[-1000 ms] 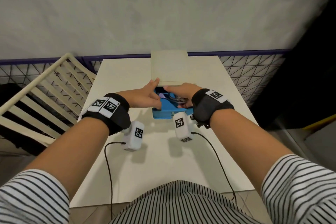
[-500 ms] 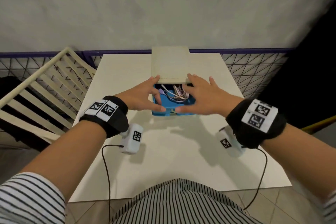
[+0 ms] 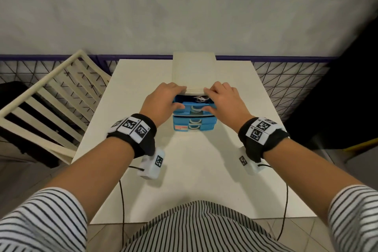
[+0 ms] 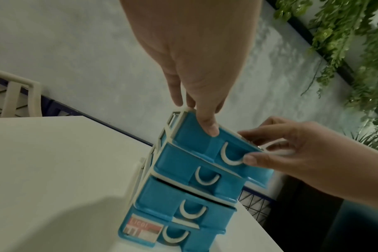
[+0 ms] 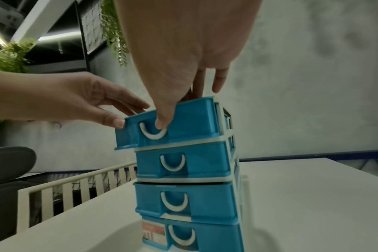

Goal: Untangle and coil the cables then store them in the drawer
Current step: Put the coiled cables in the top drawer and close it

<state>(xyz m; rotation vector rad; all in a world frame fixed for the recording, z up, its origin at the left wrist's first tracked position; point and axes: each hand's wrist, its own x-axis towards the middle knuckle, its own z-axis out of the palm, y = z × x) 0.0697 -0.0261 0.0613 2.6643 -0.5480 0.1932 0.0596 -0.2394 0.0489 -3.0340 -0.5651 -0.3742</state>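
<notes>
A small white drawer unit with blue drawers stands in the middle of the white table. Its top drawer sticks out a little, and coiled cables show in the narrow gap. My left hand and right hand flank the drawer, fingers laid over the unit's top edge. In the left wrist view my left hand's thumb presses the top drawer front. In the right wrist view my right hand's thumb sits at the white handle of the top drawer.
Three more blue drawers below are closed. A white slatted chair stands left of the table, and a wire mesh fence runs behind it along a grey wall. Black leads hang over the table's near edge.
My right hand came out of the open drawer, leaving the cables inside. Both hands then moved to the drawer front, and the drawer has slid most of the way in.
</notes>
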